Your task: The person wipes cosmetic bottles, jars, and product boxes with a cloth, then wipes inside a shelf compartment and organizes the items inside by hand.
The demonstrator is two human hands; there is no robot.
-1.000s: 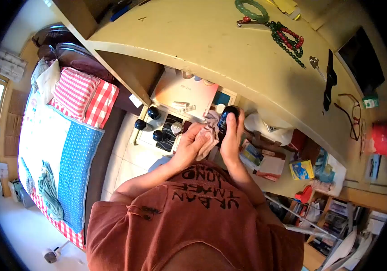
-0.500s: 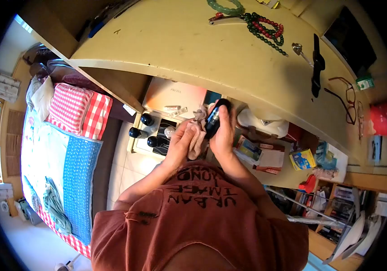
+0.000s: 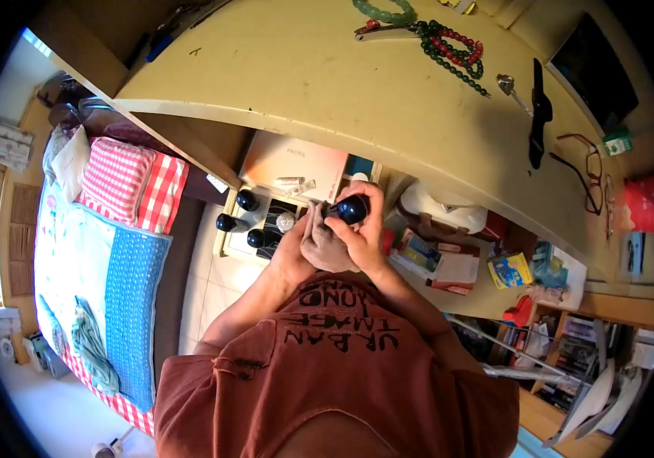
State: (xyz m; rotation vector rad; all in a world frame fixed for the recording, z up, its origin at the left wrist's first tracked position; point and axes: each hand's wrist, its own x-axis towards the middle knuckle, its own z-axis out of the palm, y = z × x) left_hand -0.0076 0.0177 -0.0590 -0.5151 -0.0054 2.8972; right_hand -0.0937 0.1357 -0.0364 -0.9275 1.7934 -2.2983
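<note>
My right hand [image 3: 367, 238] is wrapped round a glossy black bottle [image 3: 353, 208], whose rounded end points up towards me. A greyish-brown cloth [image 3: 327, 248] is bunched against the bottle, and my left hand [image 3: 293, 256] grips it from the other side. The bottle's lower part is hidden by the cloth and fingers. Just beyond my hands is an open drawer [image 3: 221, 243] with several black-capped bottles [image 3: 247, 201], a white-capped bottle [image 3: 286, 222] and a pale pink box [image 3: 296, 156]. Two small tubes [image 3: 300, 187] lie on the box.
Above the drawer, the yellowish desktop [image 3: 281, 69] bears bead strings [image 3: 453, 49], a black watch [image 3: 540, 114] and eyeglasses [image 3: 592, 172]. Boxes and a yellow packet [image 3: 510, 270] sit on a shelf to the right. A bed [image 3: 140, 298] stands at the left.
The bottle has turned from lying sideways to showing its rounded end. The cloth now wraps round its lower part, and both hands have closed in together.
</note>
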